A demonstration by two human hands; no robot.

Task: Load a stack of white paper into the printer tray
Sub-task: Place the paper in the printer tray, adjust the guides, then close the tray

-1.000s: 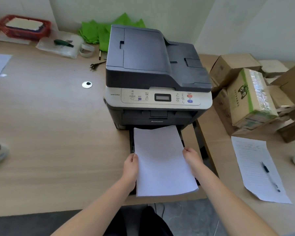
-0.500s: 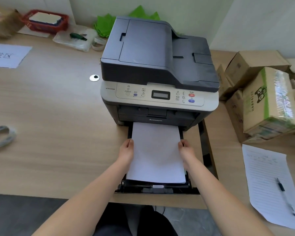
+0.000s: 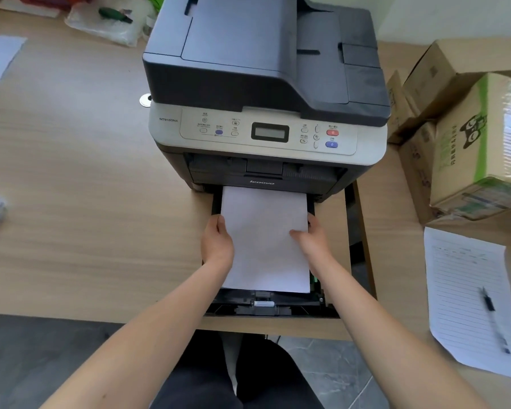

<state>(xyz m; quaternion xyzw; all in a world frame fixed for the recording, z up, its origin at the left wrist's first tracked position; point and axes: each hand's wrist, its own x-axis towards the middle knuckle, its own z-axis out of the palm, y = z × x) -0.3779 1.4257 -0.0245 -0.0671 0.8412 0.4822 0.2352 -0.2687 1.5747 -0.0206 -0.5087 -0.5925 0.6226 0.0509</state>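
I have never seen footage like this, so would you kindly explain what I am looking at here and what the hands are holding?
The camera sits on a person's head, looking forward and down, so the two bare arms are the wearer's own. On the wooden desk stands a grey printer with its paper tray pulled out toward the person. The left hand and right hand grip the side edges of a stack of white paper lying in that tray. To the right are cardboard boxes and a lined sheet with a pen on it.
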